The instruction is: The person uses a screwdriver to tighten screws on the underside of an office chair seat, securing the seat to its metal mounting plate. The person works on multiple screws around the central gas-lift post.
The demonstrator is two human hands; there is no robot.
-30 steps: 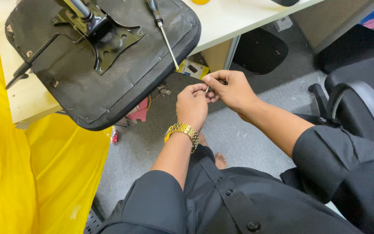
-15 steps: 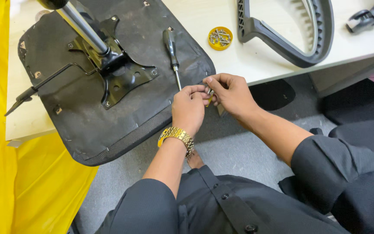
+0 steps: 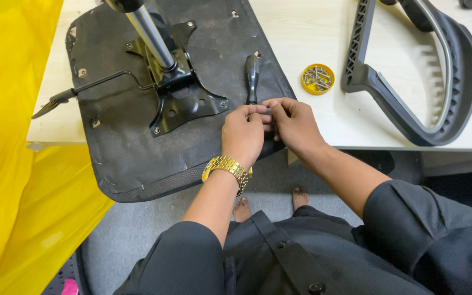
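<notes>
Two hands: both meet over the near right edge of the upturned chair seat, fingertips touching each other.
Left hand [image 3: 242,134]: fingers curled in, tips pinched together at the point where the hands join; a gold watch [image 3: 226,168] sits on the wrist. Whatever it pinches is too small and too hidden to tell.
Right hand [image 3: 296,124]: fingers bent and drawn close, thumb and forefinger pressed against the left fingertips; I cannot tell what lies between them.
Screwdriver [image 3: 252,77]: black handle, lying on the seat just beyond the hands, its shaft running down under the fingers.
Chair seat [image 3: 132,147]: black, upside down on the table, its near part hanging over the table edge; worn fabric underside with small holes.
Metal plate [image 3: 184,101]: black, fixed in the middle of the seat, with a shiny post rising from it and a thin lever reaching out to the left.
Yellow lid [image 3: 318,79]: round, shallow, holding a heap of small silver screws, on the table just right of the seat.
Armrest frame [image 3: 411,82]: grey plastic loop lying flat on the table [image 3: 323,33], well right of the hands.
Yellow sheet [image 3: 6,164]: hangs at the left side.
</notes>
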